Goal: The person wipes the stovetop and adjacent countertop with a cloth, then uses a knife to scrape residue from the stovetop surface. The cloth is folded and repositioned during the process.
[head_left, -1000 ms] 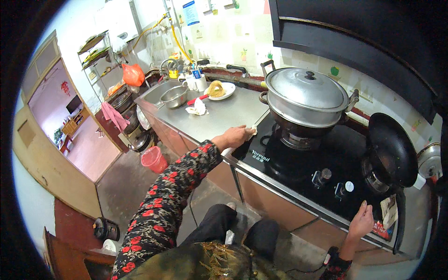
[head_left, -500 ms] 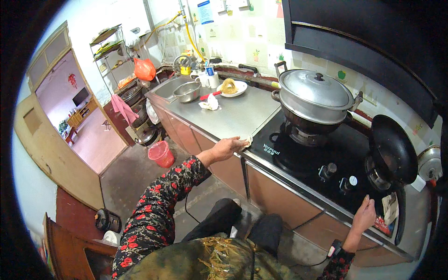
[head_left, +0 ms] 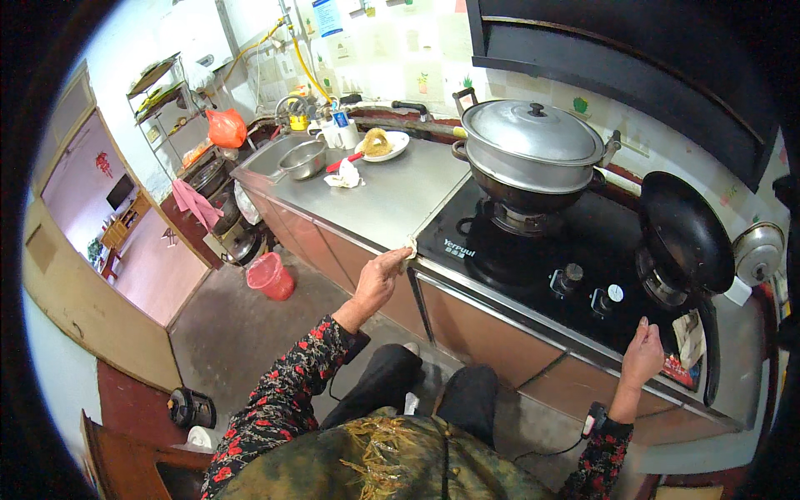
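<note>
- Cloth (head_left: 412,247): small, pale, seen at the front left corner of the stove (head_left: 533,237), where stove and counter (head_left: 408,187) meet; whether fabric or paper cannot be told.
- Far left of the work area: a pink bucket (head_left: 271,277) is seen on the floor below the counter.
- Next, along the counter: a sink (head_left: 260,163), with a metal bowl (head_left: 303,160) at its near right side.
- Right of the bowl: a crumpled white tissue (head_left: 344,175) is left lying; behind it, a tan scrubber (head_left: 377,143) is held on a white plate (head_left: 401,147).
- Left hand (head_left: 379,279): closed on the cloth, which is pinched at the fingertips.
- Progress, as judged: the cloth is in use at this corner; how much of the stove has been gone over, and how much is left, cannot be told. No finished stretch can be made out.
- Back left burner: occupied by a lidded steamer (head_left: 533,175).
- Right hand (head_left: 642,354): poised by the front right edge, fingers curled; whether anything is gripped or touched cannot be told.
- Right burner: covered by a tilted black wok (head_left: 687,229).
</note>
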A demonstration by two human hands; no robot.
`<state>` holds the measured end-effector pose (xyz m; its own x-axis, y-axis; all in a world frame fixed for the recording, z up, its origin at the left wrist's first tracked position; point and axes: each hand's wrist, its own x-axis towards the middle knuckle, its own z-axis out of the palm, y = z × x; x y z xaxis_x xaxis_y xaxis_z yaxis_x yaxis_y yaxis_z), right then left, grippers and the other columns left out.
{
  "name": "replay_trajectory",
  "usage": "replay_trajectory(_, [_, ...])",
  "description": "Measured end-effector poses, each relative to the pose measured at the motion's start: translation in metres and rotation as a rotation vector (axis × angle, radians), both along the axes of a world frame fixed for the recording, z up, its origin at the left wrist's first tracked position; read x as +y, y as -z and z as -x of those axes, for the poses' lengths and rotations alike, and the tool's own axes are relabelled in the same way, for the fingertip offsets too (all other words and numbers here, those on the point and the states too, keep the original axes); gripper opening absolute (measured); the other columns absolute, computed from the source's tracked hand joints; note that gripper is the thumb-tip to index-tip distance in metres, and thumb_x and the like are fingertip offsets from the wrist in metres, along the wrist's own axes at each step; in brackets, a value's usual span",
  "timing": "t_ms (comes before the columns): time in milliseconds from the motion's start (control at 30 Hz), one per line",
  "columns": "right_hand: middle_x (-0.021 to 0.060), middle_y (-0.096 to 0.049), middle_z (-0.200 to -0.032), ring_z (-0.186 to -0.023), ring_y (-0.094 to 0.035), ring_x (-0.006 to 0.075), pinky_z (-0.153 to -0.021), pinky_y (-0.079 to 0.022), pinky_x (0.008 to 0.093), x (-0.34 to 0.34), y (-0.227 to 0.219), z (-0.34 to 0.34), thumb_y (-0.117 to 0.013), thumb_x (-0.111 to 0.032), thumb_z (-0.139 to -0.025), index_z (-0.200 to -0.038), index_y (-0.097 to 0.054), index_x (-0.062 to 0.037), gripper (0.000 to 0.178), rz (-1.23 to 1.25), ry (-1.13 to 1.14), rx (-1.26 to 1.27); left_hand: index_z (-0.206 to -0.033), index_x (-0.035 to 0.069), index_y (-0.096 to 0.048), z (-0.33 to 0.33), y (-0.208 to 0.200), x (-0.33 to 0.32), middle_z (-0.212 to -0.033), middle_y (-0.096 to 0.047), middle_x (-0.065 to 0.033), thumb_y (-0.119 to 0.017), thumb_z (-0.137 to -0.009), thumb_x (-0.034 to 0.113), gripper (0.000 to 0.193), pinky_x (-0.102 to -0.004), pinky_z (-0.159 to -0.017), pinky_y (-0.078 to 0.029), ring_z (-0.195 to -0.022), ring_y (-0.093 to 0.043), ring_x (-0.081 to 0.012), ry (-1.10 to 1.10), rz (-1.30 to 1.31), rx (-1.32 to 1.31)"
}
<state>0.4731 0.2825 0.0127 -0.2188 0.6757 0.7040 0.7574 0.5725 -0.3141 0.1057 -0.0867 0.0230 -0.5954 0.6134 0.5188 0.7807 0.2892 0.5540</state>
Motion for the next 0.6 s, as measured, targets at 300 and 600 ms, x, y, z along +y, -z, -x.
replay_trajectory(300, [0.0145,-0.055,-0.063,-0.058,-0.055,0.0370,-0.050,-0.039,0.0473,0.001,0.001,0.001,-0.051,-0.037,-0.098,-0.072,-0.050,-0.0066,0.040,0.038,-0.001,0.031,-0.127,0.007,-0.057,-0.093,0.008,0.075,-0.122,-0.059,-0.0133,-0.056,-0.076,-0.001,0.051,-0.0404,-0.091,-0.047,-0.108,-0.057,-0.0321,0.310,0.074,0.357])
replay_trajectory(600, [0.0138,-0.053,-0.061,-0.056,-0.053,0.0355,-0.050,-0.038,0.0457,0.000,0.000,0.000,-0.052,-0.037,-0.098,-0.072,-0.050,-0.0067,0.040,0.014,-0.012,0.037,-0.116,0.007,-0.060,-0.059,0.011,0.064,-0.115,-0.057,-0.0077,-0.059,-0.073,0.003,0.044,-0.0366,-0.084,-0.044,-0.101,-0.055,-0.0259,0.092,0.251,0.603])
